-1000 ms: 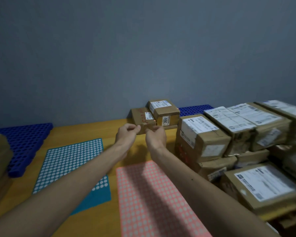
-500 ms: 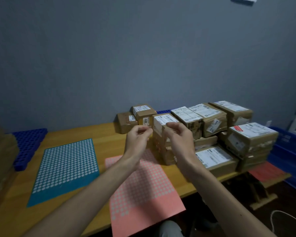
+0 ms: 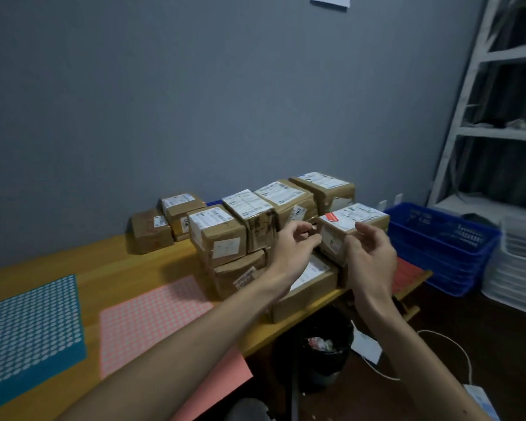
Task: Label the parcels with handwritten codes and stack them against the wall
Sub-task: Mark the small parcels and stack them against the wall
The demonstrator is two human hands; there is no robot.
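Note:
Brown cardboard parcels with white shipping labels are piled at the right end of the wooden table. Two small parcels stand against the grey wall. A parcel with a red tag sits on top of the pile's right side. My left hand hovers just left of that parcel's front face, thumb and forefinger pinching what looks like a small pale sticker. My right hand is in front of the same parcel, fingers loosely curled, with nothing visible in it.
A pink sticker sheet and a teal one lie on the table's near side. A red sheet lies past the pile. Blue crates, white trays and a white shelf stand at right. A black bin is under the table.
My view has swung right and pulled back. Both hands moved from the two small parcels by the wall to the red-tagged parcel and drew apart.

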